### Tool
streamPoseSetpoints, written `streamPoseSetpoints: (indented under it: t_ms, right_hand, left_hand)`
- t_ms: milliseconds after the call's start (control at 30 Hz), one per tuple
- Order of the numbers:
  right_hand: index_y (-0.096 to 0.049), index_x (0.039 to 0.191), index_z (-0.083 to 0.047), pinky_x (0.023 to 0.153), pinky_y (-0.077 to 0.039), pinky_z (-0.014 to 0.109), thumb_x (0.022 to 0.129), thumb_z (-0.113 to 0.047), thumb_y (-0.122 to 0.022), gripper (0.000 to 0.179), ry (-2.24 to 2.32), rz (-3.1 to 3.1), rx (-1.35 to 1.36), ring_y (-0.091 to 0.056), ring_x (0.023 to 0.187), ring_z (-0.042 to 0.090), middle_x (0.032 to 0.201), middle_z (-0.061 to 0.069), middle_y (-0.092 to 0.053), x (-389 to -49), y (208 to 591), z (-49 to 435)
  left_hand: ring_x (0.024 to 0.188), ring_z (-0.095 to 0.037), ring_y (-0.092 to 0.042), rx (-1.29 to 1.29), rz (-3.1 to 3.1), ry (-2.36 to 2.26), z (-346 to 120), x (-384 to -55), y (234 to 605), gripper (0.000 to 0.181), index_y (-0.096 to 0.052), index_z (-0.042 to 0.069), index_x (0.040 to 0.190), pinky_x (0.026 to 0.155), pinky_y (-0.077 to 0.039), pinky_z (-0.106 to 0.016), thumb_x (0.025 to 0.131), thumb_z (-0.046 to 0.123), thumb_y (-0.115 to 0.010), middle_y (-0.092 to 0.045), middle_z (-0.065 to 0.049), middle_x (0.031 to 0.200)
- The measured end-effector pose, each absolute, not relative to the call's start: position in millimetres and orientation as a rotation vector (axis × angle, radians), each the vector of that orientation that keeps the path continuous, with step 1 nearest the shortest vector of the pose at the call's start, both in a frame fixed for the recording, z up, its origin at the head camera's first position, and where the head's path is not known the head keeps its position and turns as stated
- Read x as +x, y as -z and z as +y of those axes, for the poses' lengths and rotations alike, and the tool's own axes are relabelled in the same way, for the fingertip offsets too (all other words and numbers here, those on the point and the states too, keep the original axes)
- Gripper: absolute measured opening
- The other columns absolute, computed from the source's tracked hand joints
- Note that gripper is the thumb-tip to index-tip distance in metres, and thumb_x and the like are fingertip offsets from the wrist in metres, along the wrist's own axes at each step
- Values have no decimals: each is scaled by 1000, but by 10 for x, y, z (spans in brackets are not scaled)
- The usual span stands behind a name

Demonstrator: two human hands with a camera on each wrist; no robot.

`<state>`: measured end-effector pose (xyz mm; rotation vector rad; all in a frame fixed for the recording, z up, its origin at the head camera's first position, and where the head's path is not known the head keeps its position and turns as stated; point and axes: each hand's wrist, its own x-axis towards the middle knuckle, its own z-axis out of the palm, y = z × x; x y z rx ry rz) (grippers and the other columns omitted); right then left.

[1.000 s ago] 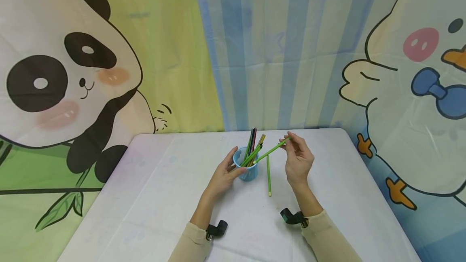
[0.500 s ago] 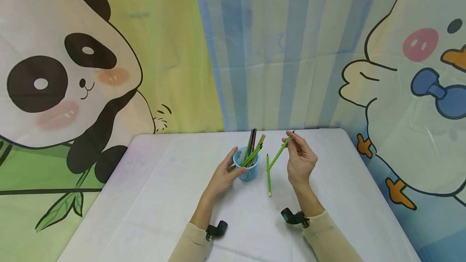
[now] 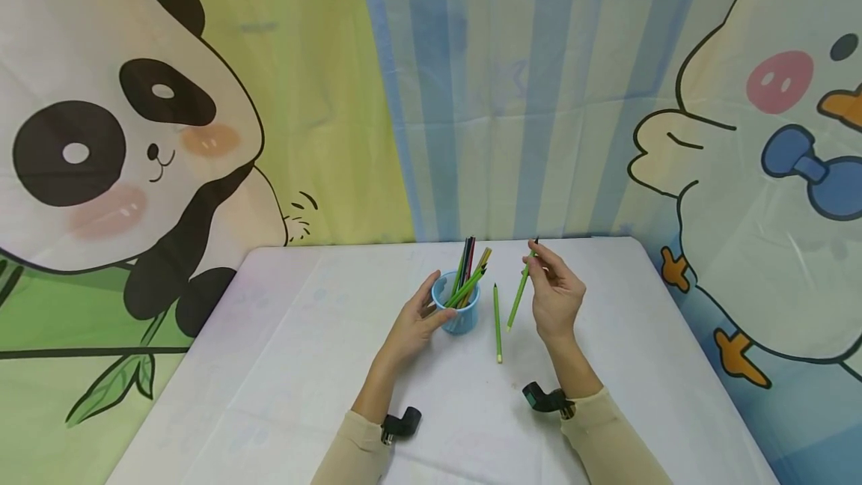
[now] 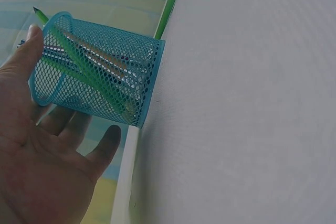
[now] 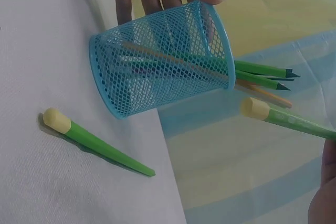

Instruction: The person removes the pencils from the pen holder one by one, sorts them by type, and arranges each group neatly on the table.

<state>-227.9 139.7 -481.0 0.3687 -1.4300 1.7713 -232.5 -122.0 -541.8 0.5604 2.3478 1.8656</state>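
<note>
A blue mesh pencil cup (image 3: 461, 320) stands on the table with several pencils (image 3: 466, 284) leaning in it, some green, others dark, red and tan. My left hand (image 3: 417, 326) holds the cup by its rim, thumb at the near side and fingers round the left; the left wrist view shows the thumb (image 4: 31, 45) at the rim. My right hand (image 3: 557, 294) pinches a green pencil (image 3: 521, 294) near its dark tip, pale end hanging down. Between cup and right hand, another green pencil (image 3: 497, 328) lies on the table, its pale end toward me.
The white-covered table (image 3: 289, 365) runs back to a striped curtain (image 3: 498, 96). A panda print (image 3: 74, 156) is at the left, and a white bird print (image 3: 754, 260) at the right. Black wrist cameras (image 3: 402, 424) sit on both wrists.
The pencil in my right hand has swung from slanting toward the cup's rim to hanging steeply right of the lying pencil. My left hand and the cup have stayed in place.
</note>
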Motion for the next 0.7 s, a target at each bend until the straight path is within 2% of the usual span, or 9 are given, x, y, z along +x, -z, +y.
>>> streamPoseSetpoints:
  t_ms: [133,300,400,500,633,700]
  right_hand:
    - [-72,121,11,72,-59,17,94,10,-68,27,-1796,-1546,282,-71,89,10,117,20,-74,-2288,4854,1415]
    - [-71,127,5,68,-59,16,96,11,-66,32,-1860,-1712,222,-68,89,10,132,20,-68,-2306,4938,1441]
    - [-70,130,4,69,-60,18,95,12,-66,36,-1878,-1770,225,-68,91,14,139,22,-64,-2316,4976,1454]
    - [-71,130,1,70,-61,19,95,9,-68,36,-1882,-1800,227,-69,90,14,139,22,-65,-2321,4999,1462]
    - [-72,127,1,70,-60,18,94,4,-72,33,-1875,-1860,216,-69,87,7,134,21,-68,-2335,5034,1473]
    - [-73,125,2,70,-59,16,94,4,-73,31,-1866,-1900,207,-68,87,4,133,20,-69,-2340,5055,1475]
  left_hand:
    - [147,-31,-49,540,2350,-1864,-1222,-2319,5417,84,-28,36,164,120,-40,-54,95,37,-76,-46,-4,163]
    - [146,-31,-50,521,2342,-1866,-1226,-2308,5408,83,-28,42,162,120,-41,-52,95,40,-76,-46,-2,163]
    - [145,-34,-51,534,2336,-1867,-1226,-2310,5407,84,-28,39,164,119,-41,-53,95,40,-76,-45,-7,163]
    - [145,-35,-51,553,2333,-1864,-1226,-2316,5406,86,-26,32,166,119,-41,-55,96,38,-76,-44,-12,163]
    - [145,-36,-50,562,2340,-1859,-1223,-2318,5399,88,-25,25,167,119,-41,-56,96,37,-75,-44,-14,163]
    - [145,-36,-50,559,2341,-1859,-1221,-2317,5395,88,-25,25,167,119,-41,-55,96,38,-75,-44,-14,163]
